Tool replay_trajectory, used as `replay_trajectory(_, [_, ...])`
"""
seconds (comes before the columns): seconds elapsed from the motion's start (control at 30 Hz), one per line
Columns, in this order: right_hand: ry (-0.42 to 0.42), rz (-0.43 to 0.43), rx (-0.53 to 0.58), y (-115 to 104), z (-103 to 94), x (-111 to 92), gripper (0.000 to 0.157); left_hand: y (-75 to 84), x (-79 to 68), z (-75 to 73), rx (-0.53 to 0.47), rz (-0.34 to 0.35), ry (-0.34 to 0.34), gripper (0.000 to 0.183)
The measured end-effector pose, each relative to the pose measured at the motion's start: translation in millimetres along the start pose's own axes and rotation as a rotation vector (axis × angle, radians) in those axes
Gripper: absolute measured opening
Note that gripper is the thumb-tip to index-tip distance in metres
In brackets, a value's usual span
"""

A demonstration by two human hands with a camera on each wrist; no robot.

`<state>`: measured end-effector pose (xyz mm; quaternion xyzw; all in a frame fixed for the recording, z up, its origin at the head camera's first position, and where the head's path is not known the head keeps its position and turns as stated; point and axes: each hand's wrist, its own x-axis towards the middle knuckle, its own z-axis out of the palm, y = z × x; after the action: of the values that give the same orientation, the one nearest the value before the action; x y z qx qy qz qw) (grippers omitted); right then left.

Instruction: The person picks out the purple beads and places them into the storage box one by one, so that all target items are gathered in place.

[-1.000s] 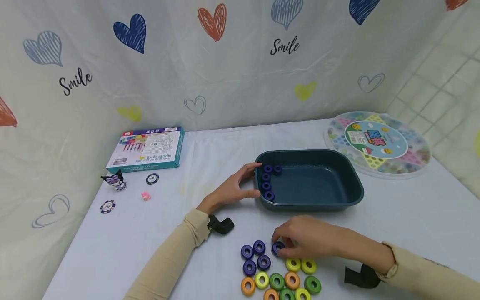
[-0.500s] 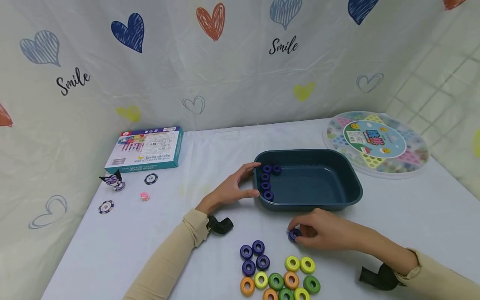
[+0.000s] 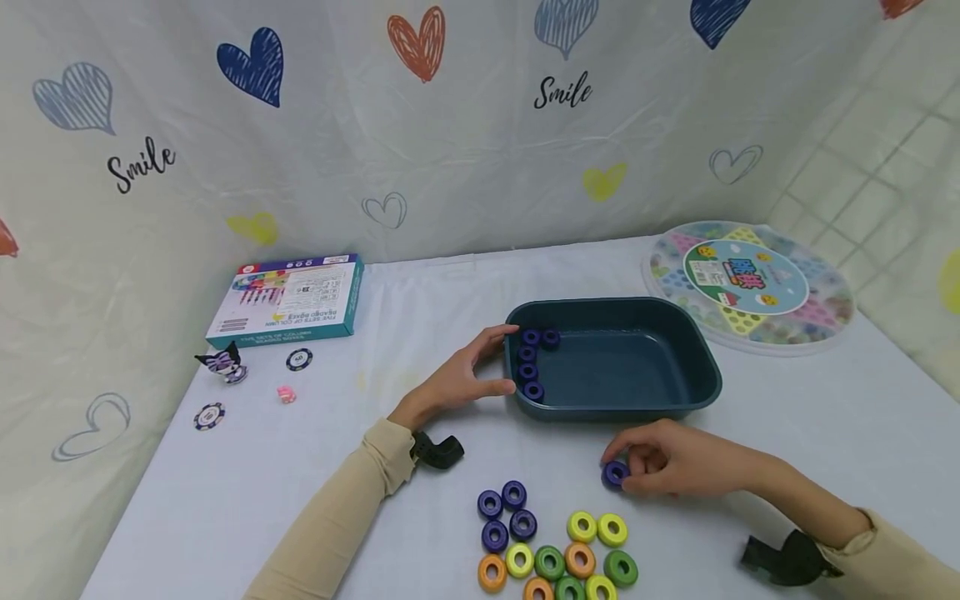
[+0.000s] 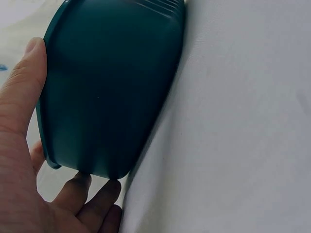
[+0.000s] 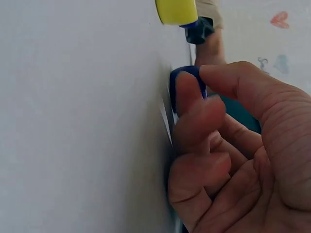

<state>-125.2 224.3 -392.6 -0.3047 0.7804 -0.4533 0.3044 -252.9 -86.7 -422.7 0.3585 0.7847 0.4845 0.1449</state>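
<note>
My left hand [image 3: 459, 379] grips the left end of a dark teal plastic basin [image 3: 630, 367], thumb at the near corner and fingers at the far one. In the left wrist view, the thumb and fingertips touch the basin's wall [image 4: 107, 92] from two sides. Several purple rings [image 3: 528, 372] lie inside along its left wall. In front of the basin, my right hand [image 3: 675, 460] pinches one purple ring [image 3: 615, 475] between thumb and fingers, close over the white cloth. The right wrist view shows that ring [image 5: 183, 73] partly hidden by a finger.
Nearer me lie loose purple rings [image 3: 495, 536], with yellow [image 3: 582, 527], green [image 3: 621, 568] and orange rings [image 3: 492, 573]. A box [image 3: 285, 300], chips [image 3: 299, 359], a figurine [image 3: 225, 363] and a small pink piece [image 3: 286, 394] are at left. A round game board [image 3: 750, 283] lies back right.
My right hand has picked the purple ring from beside the loose group and moved it right, away from the other purple rings. The left hand stays on the basin.
</note>
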Motion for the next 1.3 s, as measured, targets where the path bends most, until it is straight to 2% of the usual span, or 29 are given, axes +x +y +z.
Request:
replay_trajectory(0.17, [-0.065,0.04,0.159,5,-3.2,-3,0.033,-1.2,-0.1,0.8,0.003,-0.02,0.005,0.078])
replay_trajectory(0.27, [-0.062,0.042,0.185,7,-1.7,-1,0.035,-2.1,0.3,1.2,0.002,-0.02,0.005,0.077])
replay_trajectory(0.5, [-0.008,0.03,0.119,6,2.8,2,0.03,-1.5,1.1,1.0,-0.009,-0.016,0.004,0.076])
replay_trajectory(0.73, [-0.018,0.025,0.091,6,6.5,4,0.033,-2.8,1.1,0.8,-0.006,-0.009,0.007,0.078])
replay_trajectory(0.9, [0.0,0.025,0.048,2,9.2,4,0.03,-3.6,1.2,1.6,-0.015,-0.005,0.002,0.078])
replay_trajectory(1.1, [0.015,0.012,-0.008,-16,5.5,0,0.03,-1.6,1.2,2.3,-0.021,0.008,-0.006,0.078])
replay_trajectory(1.3, [0.066,-0.054,-0.068,-37,-11.3,-2,0.03,-2.8,1.1,2.1,-0.021,0.01,-0.006,0.078])
